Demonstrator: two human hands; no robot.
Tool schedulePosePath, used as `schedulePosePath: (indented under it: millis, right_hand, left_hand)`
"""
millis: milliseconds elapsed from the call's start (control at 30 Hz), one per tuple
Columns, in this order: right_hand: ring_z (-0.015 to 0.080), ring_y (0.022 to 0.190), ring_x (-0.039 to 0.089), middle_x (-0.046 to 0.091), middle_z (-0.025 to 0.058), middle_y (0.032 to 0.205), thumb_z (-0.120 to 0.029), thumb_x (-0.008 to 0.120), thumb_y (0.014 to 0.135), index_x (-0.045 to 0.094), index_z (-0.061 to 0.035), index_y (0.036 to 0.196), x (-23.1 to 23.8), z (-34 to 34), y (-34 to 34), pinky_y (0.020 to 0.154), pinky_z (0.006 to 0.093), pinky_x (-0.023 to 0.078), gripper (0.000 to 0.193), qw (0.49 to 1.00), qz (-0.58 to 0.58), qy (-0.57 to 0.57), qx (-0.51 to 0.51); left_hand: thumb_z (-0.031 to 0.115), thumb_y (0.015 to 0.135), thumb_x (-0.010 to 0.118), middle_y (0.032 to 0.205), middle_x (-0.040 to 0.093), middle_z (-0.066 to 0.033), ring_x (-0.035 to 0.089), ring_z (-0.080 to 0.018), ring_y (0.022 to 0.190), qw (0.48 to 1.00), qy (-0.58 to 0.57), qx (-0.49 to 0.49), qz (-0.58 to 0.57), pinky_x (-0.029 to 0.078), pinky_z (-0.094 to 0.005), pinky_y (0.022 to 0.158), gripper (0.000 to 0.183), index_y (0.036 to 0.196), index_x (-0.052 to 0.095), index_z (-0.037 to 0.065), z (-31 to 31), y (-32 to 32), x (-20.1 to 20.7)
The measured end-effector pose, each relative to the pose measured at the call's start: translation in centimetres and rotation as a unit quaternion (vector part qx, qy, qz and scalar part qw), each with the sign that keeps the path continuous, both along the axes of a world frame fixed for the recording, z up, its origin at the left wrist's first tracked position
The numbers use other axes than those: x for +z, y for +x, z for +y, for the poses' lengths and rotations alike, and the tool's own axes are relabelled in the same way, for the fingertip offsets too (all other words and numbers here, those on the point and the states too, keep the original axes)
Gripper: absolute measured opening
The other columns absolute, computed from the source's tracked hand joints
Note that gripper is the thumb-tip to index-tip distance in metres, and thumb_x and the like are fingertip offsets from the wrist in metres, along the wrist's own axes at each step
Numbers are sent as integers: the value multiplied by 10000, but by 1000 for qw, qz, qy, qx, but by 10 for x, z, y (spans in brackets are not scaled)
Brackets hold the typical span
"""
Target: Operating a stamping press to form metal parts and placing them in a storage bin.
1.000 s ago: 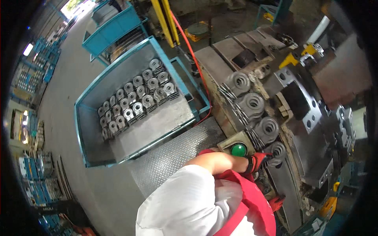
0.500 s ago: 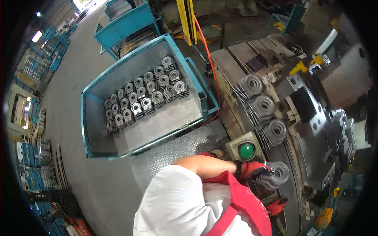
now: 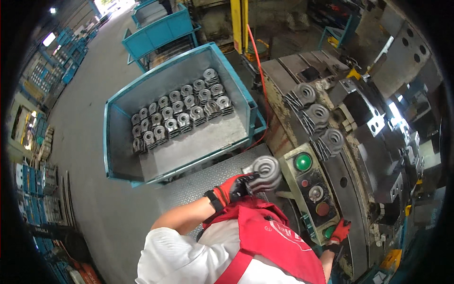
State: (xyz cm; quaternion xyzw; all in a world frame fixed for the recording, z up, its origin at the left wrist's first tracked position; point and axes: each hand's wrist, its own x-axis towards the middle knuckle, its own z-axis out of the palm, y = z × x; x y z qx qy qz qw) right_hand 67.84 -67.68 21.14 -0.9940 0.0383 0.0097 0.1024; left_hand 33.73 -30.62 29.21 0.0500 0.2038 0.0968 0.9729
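A: What lay nearest in the view?

B: The person's red apron [image 3: 272, 246] and white sleeve. The right hand [image 3: 339, 232], in a red glove, rested at the near edge of the press bed beside a small green button [image 3: 329, 232]; whether its fingers were curled or flat could not be told.

A: And the left hand?

B: The left hand [image 3: 232, 188], also gloved in red, was closed around a grey forged ring part [image 3: 266, 171], held above the checker-plate floor [image 3: 208, 177], just left of the control box [image 3: 312, 189] with its green pushbutton [image 3: 303, 162].

A: What stood farther off?

B: Three like parts [image 3: 318, 114] sat in a row on the press bed, right. Far left, the blue steel bin [image 3: 241, 85] held rows of stacked parts [image 3: 182, 115].

A: How should the carry be handled?

B: Judged from this, the grip should stay firm and the part be set upright against the last row.
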Motion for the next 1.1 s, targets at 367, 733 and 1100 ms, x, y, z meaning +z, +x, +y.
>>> schedulePosePath:
  millis: [367, 733, 1100]
  right_hand:
    - [175, 1085, 480, 524, 102, 1188, -71, 533, 875, 483, 11, 1215, 130, 280, -123, 940, 294, 359, 353, 777, 134, 476, 390]
    - [385, 1177, 396, 398, 243, 1290, -431, 634, 757, 290, -1, 1338, 2, 680, -146, 997, 404, 315, 800, 792, 104, 138, 585]
    - [380, 1101, 481, 478, 250, 1207, -302, 693, 686, 283, 3, 1331, -33, 786, -154, 899, 406, 407, 823, 824, 145, 67, 544]
  left_hand:
    - [264, 926, 445, 1189, 554, -102, 532, -239, 1091, 967, 4, 256, -8, 422, -381, 950, 380, 1245, 469, 59, 105, -102, -65]
    - [264, 927, 431, 1202, 541, -142, 531, -281, 1096, 937, -60, 333, 82, 419, -411, 969, 380, 1223, 478, 31, 313, -138, -176]
    - [304, 900, 499, 1068, 624, -90, 599, -211, 966, 902, -11, 417, 109, 479, -316, 831, 346, 1129, 568, 55, 552, -110, -292]
